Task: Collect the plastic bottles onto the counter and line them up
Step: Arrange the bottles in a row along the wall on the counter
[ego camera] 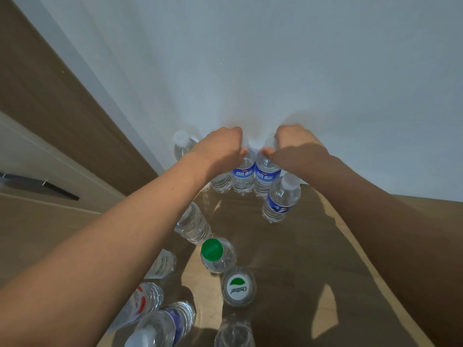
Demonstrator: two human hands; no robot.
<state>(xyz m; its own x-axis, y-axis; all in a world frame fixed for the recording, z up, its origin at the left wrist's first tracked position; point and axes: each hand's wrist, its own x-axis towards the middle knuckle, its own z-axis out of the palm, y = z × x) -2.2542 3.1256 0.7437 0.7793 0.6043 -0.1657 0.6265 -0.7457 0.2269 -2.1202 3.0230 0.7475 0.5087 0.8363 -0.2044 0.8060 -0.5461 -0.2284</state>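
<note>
The left hand (223, 144) is curling its grip around the neck of a blue-labelled water bottle (243, 175), while the right hand (293, 144) is closing its grip on the neck of the matching bottle (266, 176) touching it. Both bottles are standing upright at the far edge of the wooden counter (300, 259) against the white wall (275, 58). Other plastic bottles are standing nearer, among them a green-capped bottle (213, 250).
</note>
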